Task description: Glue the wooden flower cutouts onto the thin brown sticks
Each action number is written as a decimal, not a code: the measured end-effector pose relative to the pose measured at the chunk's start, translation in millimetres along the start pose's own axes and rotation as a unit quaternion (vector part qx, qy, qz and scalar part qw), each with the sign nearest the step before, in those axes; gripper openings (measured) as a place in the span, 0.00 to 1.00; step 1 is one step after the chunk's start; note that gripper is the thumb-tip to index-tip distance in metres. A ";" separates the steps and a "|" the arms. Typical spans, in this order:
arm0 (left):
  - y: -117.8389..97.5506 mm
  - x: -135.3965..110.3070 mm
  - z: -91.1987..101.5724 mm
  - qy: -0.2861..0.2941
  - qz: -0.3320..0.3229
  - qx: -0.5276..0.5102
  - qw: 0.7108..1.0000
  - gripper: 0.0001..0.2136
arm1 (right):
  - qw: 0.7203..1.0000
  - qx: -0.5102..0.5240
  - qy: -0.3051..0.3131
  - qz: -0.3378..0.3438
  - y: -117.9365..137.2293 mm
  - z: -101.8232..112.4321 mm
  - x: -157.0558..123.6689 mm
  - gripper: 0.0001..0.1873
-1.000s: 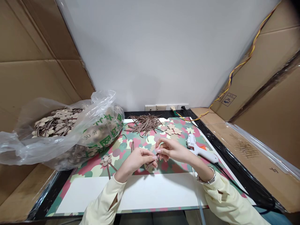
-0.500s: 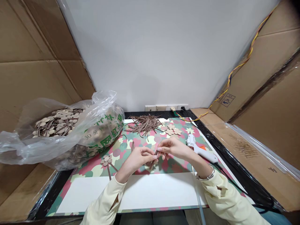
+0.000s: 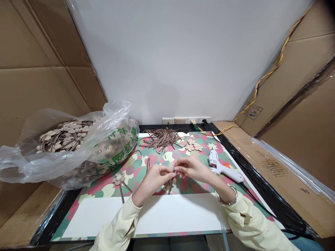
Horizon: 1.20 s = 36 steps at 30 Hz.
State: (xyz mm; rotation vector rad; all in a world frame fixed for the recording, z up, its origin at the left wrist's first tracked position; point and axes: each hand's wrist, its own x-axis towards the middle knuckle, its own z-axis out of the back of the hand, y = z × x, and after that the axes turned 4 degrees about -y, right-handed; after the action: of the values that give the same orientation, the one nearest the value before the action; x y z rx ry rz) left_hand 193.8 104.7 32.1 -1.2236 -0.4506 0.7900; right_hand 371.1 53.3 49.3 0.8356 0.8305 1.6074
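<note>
My left hand (image 3: 154,178) and my right hand (image 3: 191,167) meet over the camouflage-patterned mat (image 3: 136,164), fingertips pinched together. Between them hangs a thin brown strip (image 3: 171,184), pointing down, next to a pale wooden flower piece that my left fingers partly hide. A finished wooden flower on a brown stem (image 3: 119,181) lies on the mat left of my left hand. Farther back lie a pile of brown strips (image 3: 162,136) and a small heap of wooden flower pieces (image 3: 193,145).
A white glue gun (image 3: 222,168) lies right of my right hand, its black cable running along the table edge. A clear plastic bag (image 3: 68,146) full of finished flowers sits at the left. Cardboard walls stand on both sides. White paper (image 3: 146,216) covers the near mat.
Both hands have shifted slightly nearer and lower. The brown strip has swung from slanting to hanging nearly straight down between the fingertips.
</note>
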 end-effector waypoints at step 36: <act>-8.5 -3.2 -2.6 -0.036 0.005 -0.033 0.999 0.12 | 0.992 -0.084 -0.056 0.070 -8.3 -10.4 1.8 0.10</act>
State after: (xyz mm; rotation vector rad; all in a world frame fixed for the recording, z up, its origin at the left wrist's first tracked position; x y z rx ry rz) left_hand 196.0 99.6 39.7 -1.2618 -0.5343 0.8354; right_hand 365.9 55.5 37.0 0.8696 0.5602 1.7098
